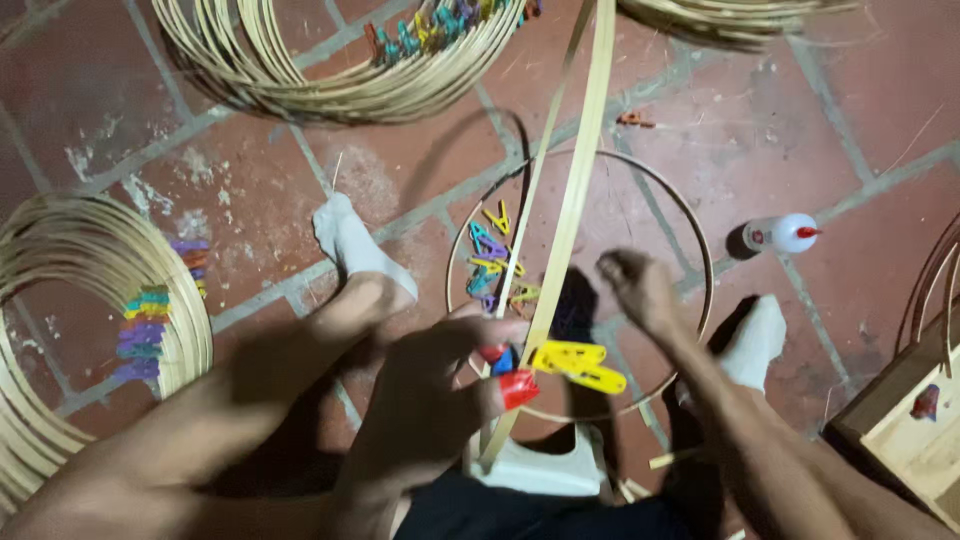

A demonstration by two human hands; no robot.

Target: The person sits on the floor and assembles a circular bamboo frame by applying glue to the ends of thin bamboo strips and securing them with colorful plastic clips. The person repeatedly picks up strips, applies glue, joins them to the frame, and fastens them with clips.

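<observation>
Bamboo strip point(572, 200) running up and away from lap to top edge, slightly tilted. Left hand point(440, 390) nearer, pinching red clip point(517, 388) against it beside yellow clips point(580, 365). Right hand point(640, 290) blurred, just right; grip unclear.

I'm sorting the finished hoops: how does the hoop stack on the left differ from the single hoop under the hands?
The hoop stack is many bamboo rings piled thick; the single hoop is one thin ring. The stack's clothespins sit in a tidy column; the single hoop's cluster loosely along its left side. Both lie flat on the tile floor.
</observation>
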